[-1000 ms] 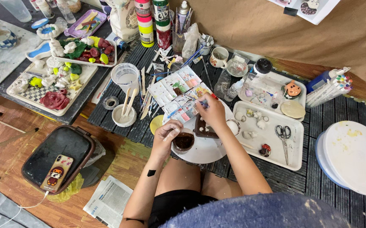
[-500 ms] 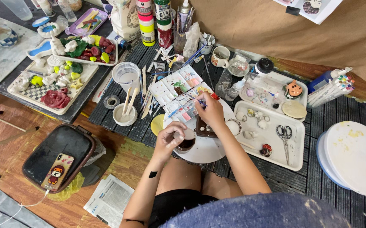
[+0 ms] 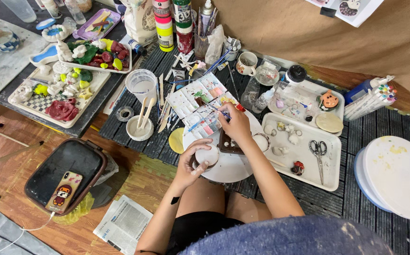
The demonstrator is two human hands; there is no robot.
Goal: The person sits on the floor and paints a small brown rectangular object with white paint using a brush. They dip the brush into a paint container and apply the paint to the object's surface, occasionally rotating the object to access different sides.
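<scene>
My left hand (image 3: 190, 165) grips a small round clay piece (image 3: 208, 155), white on its upper face with a brown rim, over a white round board (image 3: 231, 171) in front of my knees. My right hand (image 3: 237, 125) holds a thin brush (image 3: 217, 110), its tip resting on the watercolour palette (image 3: 199, 100) just beyond the board. A dark brown square clay piece (image 3: 226, 144) lies on the board under my right wrist, next to a small ring-shaped piece (image 3: 260, 140).
A white tray (image 3: 330, 185) on the right holds scissors (image 3: 318, 152) and small clay bits. Left of the palette stand a bowl with wooden sticks (image 3: 140, 128) and a water cup (image 3: 142, 85). Paint bottles (image 3: 166, 28), a tray of clay figures (image 3: 58, 101), a black case (image 3: 65, 177) and stacked white discs (image 3: 398, 174) surround me.
My left hand has turned the round piece, so its white face shows where the brown hollow showed before. My right hand stays at the palette with the brush.
</scene>
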